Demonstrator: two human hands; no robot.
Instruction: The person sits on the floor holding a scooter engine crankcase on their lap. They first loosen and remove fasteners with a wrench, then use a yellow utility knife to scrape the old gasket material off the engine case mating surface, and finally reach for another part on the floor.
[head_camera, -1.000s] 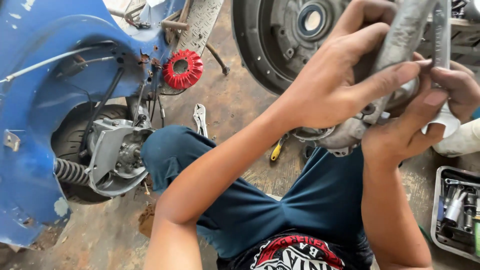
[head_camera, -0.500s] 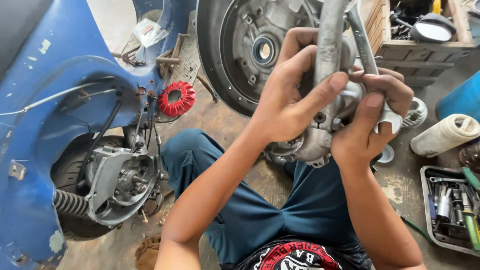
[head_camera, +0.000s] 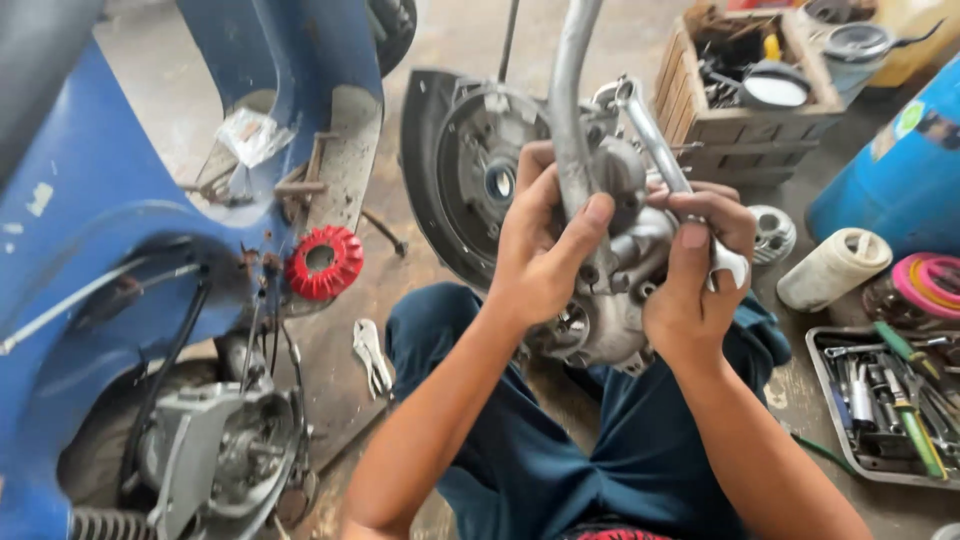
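Note:
I sit on the floor with a grey metal scooter engine assembly (head_camera: 470, 170) resting against my lap. My left hand (head_camera: 540, 250) is wrapped around its curved metal pipe (head_camera: 568, 120), thumb across the front. My right hand (head_camera: 695, 270) grips a silver wrench (head_camera: 655, 140) set against the engine's casing, fingers curled over the handle. The lower casing (head_camera: 600, 335) shows between my two wrists.
A blue scooter body (head_camera: 110, 230) with an exposed engine part (head_camera: 215, 450) stands at left, a red finned part (head_camera: 325, 262) beside it. Pliers (head_camera: 372, 355) lie on the floor. A wooden crate (head_camera: 750, 90), blue drum (head_camera: 895, 160), cloth roll (head_camera: 832, 268) and tool tray (head_camera: 885, 400) sit at right.
The view has drawn back and shifted, so the engine and both hands now sit lower and nearer the centre. Both hands keep their grip on pipe and wrench.

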